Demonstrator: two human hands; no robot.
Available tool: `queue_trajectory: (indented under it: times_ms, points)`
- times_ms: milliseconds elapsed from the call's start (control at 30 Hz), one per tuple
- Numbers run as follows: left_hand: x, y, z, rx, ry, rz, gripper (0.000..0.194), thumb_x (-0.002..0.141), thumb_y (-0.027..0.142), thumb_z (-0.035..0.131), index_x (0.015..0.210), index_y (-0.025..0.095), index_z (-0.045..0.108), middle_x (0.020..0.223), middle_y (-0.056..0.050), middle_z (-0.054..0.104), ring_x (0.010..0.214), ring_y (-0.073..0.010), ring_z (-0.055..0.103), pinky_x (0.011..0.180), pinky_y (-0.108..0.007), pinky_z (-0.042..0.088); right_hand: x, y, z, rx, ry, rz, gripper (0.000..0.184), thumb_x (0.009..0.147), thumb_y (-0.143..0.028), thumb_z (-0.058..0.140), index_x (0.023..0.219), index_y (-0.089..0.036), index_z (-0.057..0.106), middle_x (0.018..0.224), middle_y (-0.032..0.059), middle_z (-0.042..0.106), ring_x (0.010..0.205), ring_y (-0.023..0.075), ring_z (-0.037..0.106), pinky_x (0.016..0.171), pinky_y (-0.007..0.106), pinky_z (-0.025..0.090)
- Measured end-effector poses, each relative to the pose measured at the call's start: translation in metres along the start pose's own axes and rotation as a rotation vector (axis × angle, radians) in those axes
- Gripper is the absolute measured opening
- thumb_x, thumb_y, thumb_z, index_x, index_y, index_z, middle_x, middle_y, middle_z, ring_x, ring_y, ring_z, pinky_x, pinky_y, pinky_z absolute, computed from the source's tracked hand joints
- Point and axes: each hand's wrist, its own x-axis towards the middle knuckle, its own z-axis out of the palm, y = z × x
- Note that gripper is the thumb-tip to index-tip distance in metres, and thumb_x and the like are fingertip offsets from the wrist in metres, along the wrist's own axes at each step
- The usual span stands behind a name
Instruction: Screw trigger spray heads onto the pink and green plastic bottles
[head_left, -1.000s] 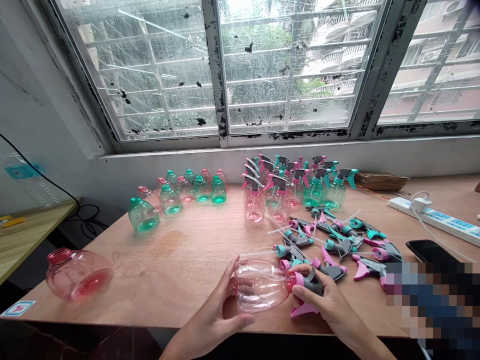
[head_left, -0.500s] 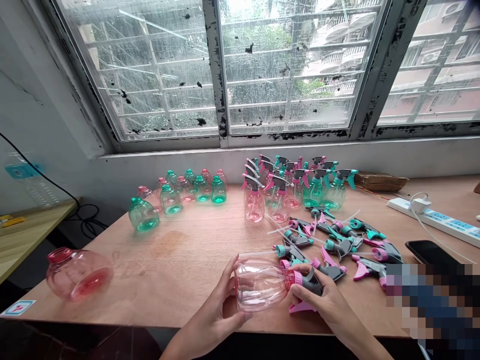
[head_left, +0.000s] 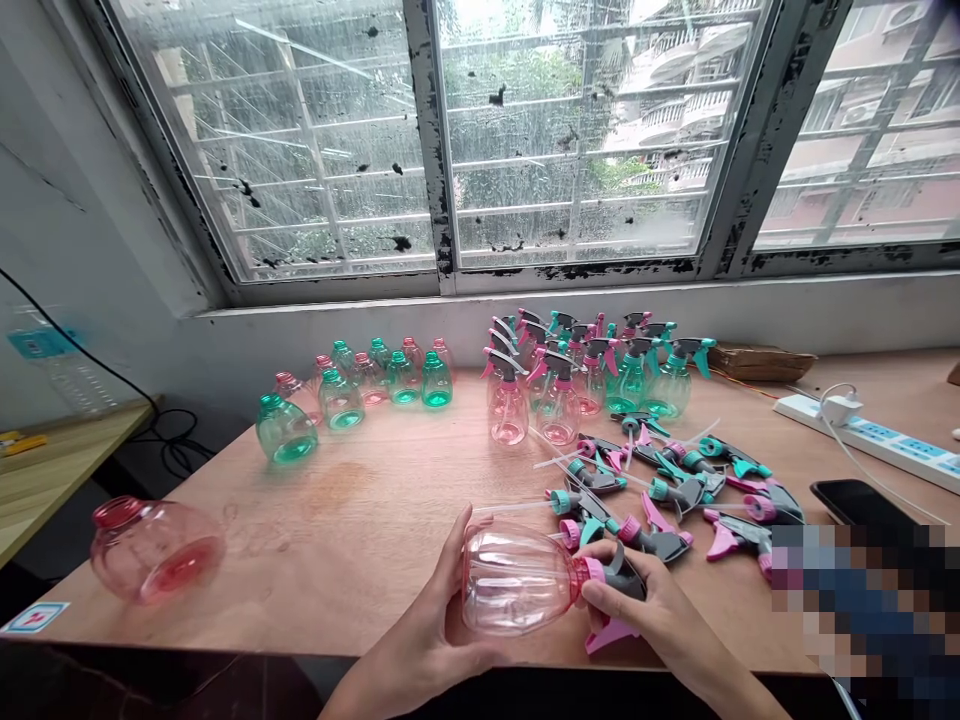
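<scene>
Pink spray bottle (head_left: pixel 517 582) | L hand (head_left: pixel 420 625) cups body (head_left: pixel 499 600) | R hand (head_left: pixel 649 615) clamps trigger head (head_left: pixel 624 575)

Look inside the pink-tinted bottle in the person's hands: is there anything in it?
The clear pink-tinted plastic bottle shows no visible liquid, only a blurred shape of the left hand through its wall. The grey-and-pink sprayer head and right hand cover the neck, so anything there cannot be seen.

Paint-flecked barred window (head_left: pixel 570 140) spanning 12 o'clock, daylight pouring in; apartment balconies (head_left: pixel 675 125) showing outside at 1 o'clock; scuffed white wall (head_left: pixel 97 220) rising at 9 o'clock; low wooden table (head_left: pixel 52 450) standing at 8 o'clock; plywood bench (head_left: pixel 247 520) stretching below window.
</scene>
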Motion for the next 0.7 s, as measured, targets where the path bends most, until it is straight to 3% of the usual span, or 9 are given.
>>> queue_trajectory:
  times_ms: [67,200,467,633,700]
  points:
    - [-0.0002,0.0022,0.0013,-0.059,0.016,-0.021,0.119,0.077,0.025,0.087,0.159,0.043,0.003,0.169,-0.008,0.012,0.153,-0.035,0.023,0.123,-0.052,0.027,-0.0003,-0.0006,-0.0007,-0.02,-0.018,0.009,0.034,0.08,-0.044,0.082,0.093,-0.016,0.069,0.06,-0.0025,0.067,0.057,0.0156,0.06,0.059,0.027,0.045]
    - [-0.0015,0.0068,0.003,-0.103,0.018,-0.024,0.1,0.085,0.029,0.08,0.158,0.043,0.013,0.169,-0.007,0.013,0.15,-0.0339,0.03,0.12,-0.05,0.032,-0.0004,-0.0007,-0.0016,-0.037,-0.034,0.008,0.033,0.082,-0.044,0.081,0.093,-0.015,0.068,0.061,-0.0022,0.066,0.058,0.0156,0.059,0.059,0.027,0.045]
    - [0.0022,0.0044,0.0009,-0.02,0.021,0.005,0.1,0.09,0.024,0.074,0.157,0.049,0.005,0.165,-0.005,0.025,0.144,-0.0305,0.042,0.116,-0.045,0.04,0.0004,0.0016,-0.0014,-0.023,-0.014,-0.018,0.032,0.082,-0.044,0.081,0.09,-0.016,0.067,0.063,-0.002,0.068,0.058,0.0146,0.06,0.059,0.025,0.045]
    - [0.0064,0.0072,0.0059,-0.066,0.102,-0.018,0.085,0.086,0.033,0.08,0.154,0.043,0.03,0.165,-0.006,0.028,0.146,-0.0343,0.037,0.114,-0.043,0.041,0.0007,0.0036,-0.0027,-0.038,-0.003,-0.009,0.033,0.081,-0.044,0.081,0.091,-0.016,0.067,0.064,-0.0023,0.067,0.058,0.0138,0.058,0.059,0.025,0.044]
    - [0.0074,0.0068,0.0068,-0.065,0.139,-0.018,0.083,0.085,0.036,0.08,0.153,0.041,0.033,0.165,-0.006,0.028,0.145,-0.0351,0.037,0.112,-0.043,0.043,0.0002,0.0037,-0.0023,-0.039,-0.005,-0.013,0.034,0.081,-0.044,0.081,0.092,-0.016,0.066,0.064,-0.0025,0.067,0.059,0.0136,0.058,0.059,0.024,0.044]
